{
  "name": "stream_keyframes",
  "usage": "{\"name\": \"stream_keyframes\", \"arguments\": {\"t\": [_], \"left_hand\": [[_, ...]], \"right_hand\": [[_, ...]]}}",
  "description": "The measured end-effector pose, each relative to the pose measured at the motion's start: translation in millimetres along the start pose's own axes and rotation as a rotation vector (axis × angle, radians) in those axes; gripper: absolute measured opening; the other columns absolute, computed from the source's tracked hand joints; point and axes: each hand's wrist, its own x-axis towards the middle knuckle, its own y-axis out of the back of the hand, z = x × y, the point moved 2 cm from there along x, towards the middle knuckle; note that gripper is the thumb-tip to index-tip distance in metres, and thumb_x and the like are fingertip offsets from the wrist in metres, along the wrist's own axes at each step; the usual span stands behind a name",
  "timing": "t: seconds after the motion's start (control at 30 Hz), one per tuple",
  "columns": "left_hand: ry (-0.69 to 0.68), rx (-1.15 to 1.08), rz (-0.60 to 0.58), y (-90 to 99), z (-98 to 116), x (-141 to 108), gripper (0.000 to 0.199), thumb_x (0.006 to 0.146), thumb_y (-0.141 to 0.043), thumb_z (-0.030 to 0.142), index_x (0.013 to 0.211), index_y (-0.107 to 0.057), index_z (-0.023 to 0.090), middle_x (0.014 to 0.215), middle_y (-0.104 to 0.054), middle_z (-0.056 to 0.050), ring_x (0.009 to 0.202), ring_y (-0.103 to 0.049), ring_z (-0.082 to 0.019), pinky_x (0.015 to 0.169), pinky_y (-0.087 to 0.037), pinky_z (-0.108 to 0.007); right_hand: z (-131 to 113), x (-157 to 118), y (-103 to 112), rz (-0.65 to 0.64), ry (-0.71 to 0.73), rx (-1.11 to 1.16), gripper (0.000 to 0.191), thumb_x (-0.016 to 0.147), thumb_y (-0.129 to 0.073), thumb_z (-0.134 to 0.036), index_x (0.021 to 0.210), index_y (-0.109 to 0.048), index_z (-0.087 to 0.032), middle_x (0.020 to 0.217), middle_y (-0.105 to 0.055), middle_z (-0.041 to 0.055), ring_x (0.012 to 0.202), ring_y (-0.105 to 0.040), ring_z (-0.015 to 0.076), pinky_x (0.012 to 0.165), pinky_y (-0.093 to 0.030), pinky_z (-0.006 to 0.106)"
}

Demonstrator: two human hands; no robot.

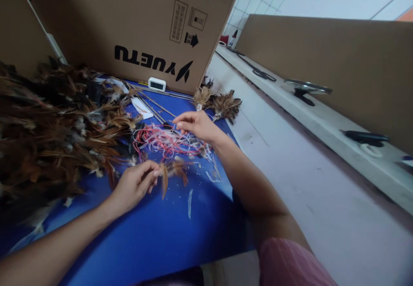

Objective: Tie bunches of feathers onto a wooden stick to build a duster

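On my feed, my left hand (137, 184) is pinching some blurry brown feathers (164, 180) above the blue tabletop (155, 238), on the near side of a tangled pink-and-white heap of string (164, 141). My right hand (198, 124) is over that heap, fingertips close together, can't tell if they've got anything. Big dark-brown feather pile (48, 139) on the left, bushy tan-and-brown feather bundles (227, 104) far right.

It looks like a makeshift craft workshop, where a blue tabletop (155, 238) bears a heap of loose brown feathers (64, 135), a tangle of thin pink-and-white plastic strips (163, 141) and bushy brown feather bundles (226, 105) near its edge
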Motion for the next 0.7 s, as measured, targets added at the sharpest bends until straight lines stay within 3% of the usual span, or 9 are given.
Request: {"name": "stream_keyframes", "arguments": {"t": [0.17, 0.3, 0.47, 0.7], "left_hand": [[-0.195, 0.308, 0.020, -3.4, 5.5, -5.1, 0.018, 0.092, -0.045, 0.025, 0.082, -0.058, 0.018, 0.060, -0.059, 0.003, 0.050, -0.053, -0.010, 0.052, -0.040, -0.021], [-0.342, 0.493, 0.006, -8.0, 3.8, -9.5, 0.016, 0.093, -0.044, 0.020, 0.085, -0.058, 0.018, 0.072, -0.065, -0.001, 0.061, -0.060, -0.012, 0.057, -0.043, -0.021], [-0.441, 0.699, 0.015, -9.3, 4.4, -14.0, 0.015, 0.094, -0.045, 0.019, 0.088, -0.058, 0.018, 0.075, -0.065, 0.000, 0.063, -0.061, -0.012, 0.058, -0.043, -0.022], [-0.500, 0.759, -0.011, -6.8, 9.4, -15.0, 0.017, 0.092, -0.044, 0.015, 0.091, -0.060, 0.018, 0.075, -0.063, -0.002, 0.065, -0.060, -0.013, 0.060, -0.045, -0.024]], "right_hand": [[-24.5, -72.8, -28.9, 0.002, 0.016, -0.161, 0.011, 0.083, -0.055, -0.020, 0.085, -0.065, -0.016, 0.073, -0.063, -0.0010, 0.065, -0.055, 0.0094, 0.062, -0.041, 0.021], [-27.0, -105.5, -52.6, -0.032, 0.020, -0.252, 0.011, 0.084, -0.052, -0.017, 0.083, -0.063, -0.018, 0.079, -0.064, -0.0004, 0.070, -0.055, 0.0093, 0.065, -0.040, 0.021], [-20.4, -120.6, -62.0, -0.005, -0.007, -0.320, 0.010, 0.082, -0.053, -0.016, 0.078, -0.062, -0.019, 0.076, -0.062, -0.0015, 0.066, -0.052, 0.0083, 0.065, -0.038, 0.021], [-11.9, -122.8, -65.0, -0.020, -0.063, -0.316, 0.006, 0.078, -0.059, -0.020, 0.073, -0.062, -0.020, 0.067, -0.059, -0.0024, 0.061, -0.049, 0.0089, 0.060, -0.035, 0.023]]}}
